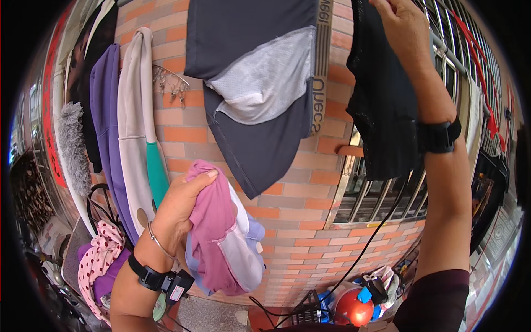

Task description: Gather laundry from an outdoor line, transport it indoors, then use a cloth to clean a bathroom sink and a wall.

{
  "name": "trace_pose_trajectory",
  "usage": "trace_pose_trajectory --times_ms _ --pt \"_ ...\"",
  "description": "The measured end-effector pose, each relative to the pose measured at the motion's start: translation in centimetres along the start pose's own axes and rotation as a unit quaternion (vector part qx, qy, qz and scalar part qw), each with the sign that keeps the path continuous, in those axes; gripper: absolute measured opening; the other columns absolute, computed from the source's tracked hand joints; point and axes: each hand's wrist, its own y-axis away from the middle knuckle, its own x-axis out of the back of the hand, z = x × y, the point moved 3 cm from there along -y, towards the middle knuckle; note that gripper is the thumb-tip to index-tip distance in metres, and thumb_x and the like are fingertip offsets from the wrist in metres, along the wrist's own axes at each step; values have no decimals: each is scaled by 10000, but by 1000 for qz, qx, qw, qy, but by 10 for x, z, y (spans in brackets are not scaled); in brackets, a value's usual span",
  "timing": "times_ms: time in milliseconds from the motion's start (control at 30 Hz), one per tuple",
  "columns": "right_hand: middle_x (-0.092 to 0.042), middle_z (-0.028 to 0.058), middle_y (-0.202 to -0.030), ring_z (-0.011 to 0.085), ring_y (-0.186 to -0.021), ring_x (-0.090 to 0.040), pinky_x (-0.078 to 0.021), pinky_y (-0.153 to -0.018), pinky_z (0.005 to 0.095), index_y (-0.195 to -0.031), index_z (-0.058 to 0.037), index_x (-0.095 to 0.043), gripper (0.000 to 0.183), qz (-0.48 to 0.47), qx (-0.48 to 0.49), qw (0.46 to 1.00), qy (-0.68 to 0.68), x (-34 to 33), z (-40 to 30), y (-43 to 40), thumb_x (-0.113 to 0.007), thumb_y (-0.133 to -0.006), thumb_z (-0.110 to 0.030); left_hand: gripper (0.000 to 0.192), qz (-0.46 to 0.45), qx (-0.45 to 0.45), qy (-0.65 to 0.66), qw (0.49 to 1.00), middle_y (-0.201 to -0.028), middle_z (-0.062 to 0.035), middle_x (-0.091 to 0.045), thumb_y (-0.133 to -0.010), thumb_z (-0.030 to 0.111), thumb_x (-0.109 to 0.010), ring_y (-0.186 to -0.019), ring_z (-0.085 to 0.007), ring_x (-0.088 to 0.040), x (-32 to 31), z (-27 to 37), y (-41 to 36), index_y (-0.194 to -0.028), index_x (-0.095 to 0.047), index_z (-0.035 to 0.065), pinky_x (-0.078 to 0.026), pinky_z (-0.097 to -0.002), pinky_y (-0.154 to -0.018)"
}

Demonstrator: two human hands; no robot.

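My left hand (182, 203) is closed on a bunch of small garments, with a pink cloth (215, 232) on top and white and light blue ones behind it. Raised at the top right, my right hand (400, 29) is at the upper edge of a black garment (381, 103); its fingertips are cut off by the frame, so its grasp is unclear. Between my hands, dark grey boxer briefs (265, 153) with a light grey lining (269, 79) hang sideways before the brick wall. Their waistband (321, 70) bears writing.
A purple garment (108, 124), a beige one (135, 103) and a grey fluffy duster (74, 145) hang at left. Metal clips (174, 89) hang near the wall. Below right are a barred window (373, 203), a black cable (365, 249), a black basket (307, 307) and a red ball-like object (354, 307).
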Motion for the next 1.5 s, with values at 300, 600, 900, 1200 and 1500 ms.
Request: trace_pose_trajectory --times_ms 300,600,900,1200,1500 --pt "-561 86 -703 158 -578 -501 -389 -537 265 -735 29 -589 125 -215 -218 947 -100 148 -6 170 -580 -805 -75 243 -11 86 46 995 -850 -109 -624 -828 184 -600 -719 -213 -626 10 -60 39 -954 -561 -21 -534 -337 -654" --pt "-476 -27 -525 36 -467 -396 -291 -446 184 -735 -26 -627 249 -174 -654 735 -33 345 -8 214 -530 -875 -208 246 -79 197 128 969 -930 -113 -623 -825 166 -609 -816 -215 -616 -12 -136 87 -993 -561 -7 -515 -332 -736" --pt "-508 -2 -537 53 -472 -428 -308 -445 193 -758 -11 -634 273 -163 -661 722 119 545 -13 170 -532 -881 -233 271 -149 282 160 934 -961 -111 -622 -836 223 -600 -863 -226 -609 -87 -199 133 -991 -570 2 -500 -351 -781" --pt "-488 -35 -553 28 -485 -406 -280 -458 177 -759 -72 -616 251 -47 -687 698 196 785 16 135 -546 -871 -286 355 -195 278 176 924 -1005 -137 -605 -845 304 -584 -911 -254 -604 -265 -222 212 -1041 -549 11 -500 -376 -813" --pt "-443 -57 -557 22 -494 -362 -244 -452 186 -782 -84 -602 258 -44 -710 650 266 974 74 141 -514 -889 -301 291 -203 246 191 928 -1008 -117 -602 -860 230 -580 -902 -207 -596 -433 -257 281 -1040 -547 4 -497 -326 -789"
